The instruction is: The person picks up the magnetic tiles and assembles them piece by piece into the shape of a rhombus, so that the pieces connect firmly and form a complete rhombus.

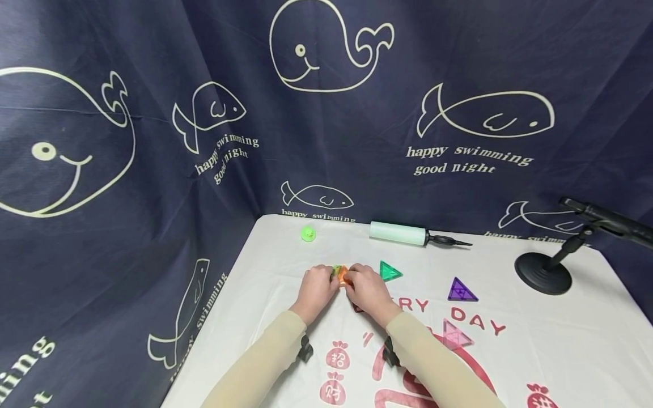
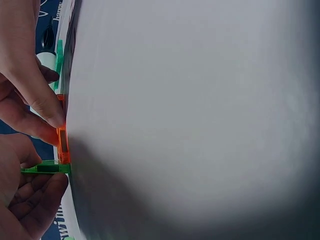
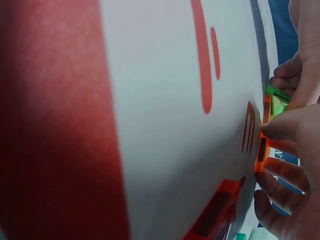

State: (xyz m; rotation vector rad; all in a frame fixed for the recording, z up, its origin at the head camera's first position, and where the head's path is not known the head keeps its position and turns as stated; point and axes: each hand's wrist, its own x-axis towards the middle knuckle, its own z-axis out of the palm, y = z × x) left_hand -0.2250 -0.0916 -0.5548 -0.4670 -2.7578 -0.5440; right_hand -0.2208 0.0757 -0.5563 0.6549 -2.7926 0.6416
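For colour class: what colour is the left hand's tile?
The tile is green; best view: left wrist.

The head view looked forward and down on the orange tile point(image 1: 343, 276) from well above; both wrist views, low and much nearer on its near side, faced forward and shared it edge-on.

Our left grip point(image 2: 30, 200) pinches a green tile point(image 2: 47, 168) between thumb and fingers. It touches the end of an orange tile point(image 2: 62, 145), roughly square to it, which our right grip point(image 2: 27, 82) holds. Beyond, we see a teal tile point(image 2: 59, 60), part of a pump point(image 2: 46, 59) and blue cloth point(image 2: 46, 150); white tabletop point(image 2: 190, 100) fills most of the view.
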